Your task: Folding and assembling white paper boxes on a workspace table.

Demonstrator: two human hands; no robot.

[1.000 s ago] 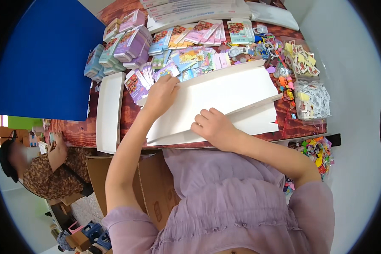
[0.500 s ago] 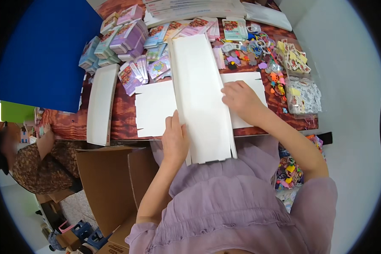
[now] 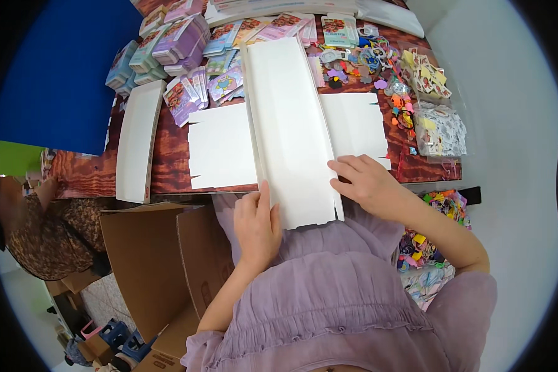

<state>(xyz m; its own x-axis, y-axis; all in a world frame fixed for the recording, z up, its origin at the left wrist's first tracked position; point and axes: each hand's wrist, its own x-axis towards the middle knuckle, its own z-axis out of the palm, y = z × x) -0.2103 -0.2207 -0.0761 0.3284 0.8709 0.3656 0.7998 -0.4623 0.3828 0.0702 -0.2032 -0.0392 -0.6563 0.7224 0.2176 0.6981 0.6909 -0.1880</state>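
Observation:
A long white cardboard tray (image 3: 291,124) points away from me, with raised long sides and its near end lying flat with notched tabs. My left hand (image 3: 257,226) grips its left side near that end, the thumb over the wall. Against the right side, a bit farther up, my right hand (image 3: 369,189) holds the wall with thumb and fingertips. Beneath the tray a flat white notched card sheet (image 3: 223,149) sticks out on both sides. Another white tray (image 3: 136,142), folded up, lies at the left on the wood-patterned table (image 3: 170,167).
Stacks of pastel card packs (image 3: 177,43) stand back left. Loose colourful charms (image 3: 372,65) and clear bags of stickers (image 3: 440,130) lie right. A blue panel (image 3: 56,74) rises far left. An open brown carton (image 3: 149,266) stands below the table edge; another person (image 3: 56,239) sits beyond.
My right hand has slid down the tray's right side toward me, its fingers more spread. My left hand stays by the near left side. The whole view has shifted slightly.

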